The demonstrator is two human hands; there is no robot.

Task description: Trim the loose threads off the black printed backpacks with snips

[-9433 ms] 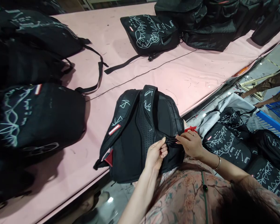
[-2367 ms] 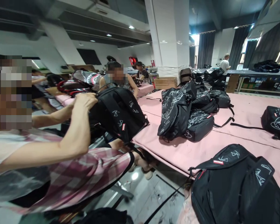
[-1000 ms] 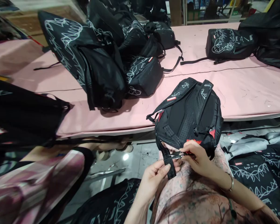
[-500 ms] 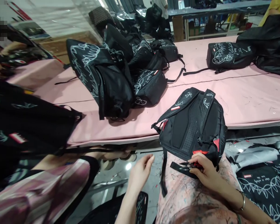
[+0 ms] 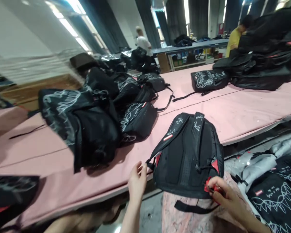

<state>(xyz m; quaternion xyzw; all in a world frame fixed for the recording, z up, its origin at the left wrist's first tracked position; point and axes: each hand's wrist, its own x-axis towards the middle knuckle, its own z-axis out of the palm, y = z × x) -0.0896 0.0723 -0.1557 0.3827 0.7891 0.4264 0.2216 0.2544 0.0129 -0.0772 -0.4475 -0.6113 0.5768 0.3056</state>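
Observation:
A black backpack (image 5: pixel 177 161) lies with its padded back and shoulder straps facing up, partly on the pink table and partly over my lap. My right hand (image 5: pixel 226 197) is closed around red-handled snips (image 5: pixel 208 186) at the backpack's lower right corner; the blades are hard to make out. Beside the left edge, my left hand (image 5: pixel 137 181) has its thumb and fingers apart, close to the buckle end of the left shoulder strap (image 5: pixel 168 137). Across my lap hangs a loose black webbing strap (image 5: pixel 190 207).
Several black backpacks with white scribble prints (image 5: pixel 94 129) are heaped on the pink table (image 5: pixel 252 111). More bags (image 5: pixel 262 68) are piled at the right. Printed black bags (image 5: pixel 276 200) and pale wrapping lie low right. Two people stand farther back.
The view has swung up and to the right. My left hand has moved up to the backpack's left side. My right hand still holds the snips near the lower right corner.

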